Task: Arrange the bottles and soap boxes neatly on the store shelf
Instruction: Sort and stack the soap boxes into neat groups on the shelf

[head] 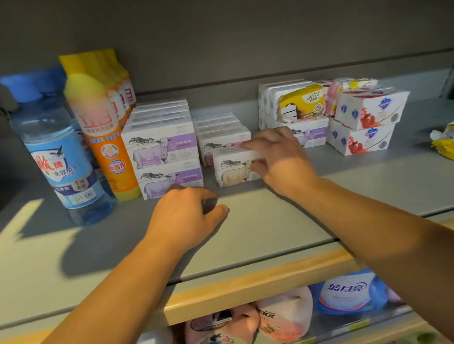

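Two hands [279,158] over grey shelf [257,231], lighting perhaps sunlight.

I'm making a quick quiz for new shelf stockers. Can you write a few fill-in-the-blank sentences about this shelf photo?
1. The right hand grips a soap box printed with a ____ sheep.
2. The clear bottle at the left end has a ____ cap.
3. The left hand holds ____ and rests on the shelf.
4. The stack of purple-sheep boxes beside the orange bottle is ____ boxes high.

Missing words: tan; blue; nothing; two
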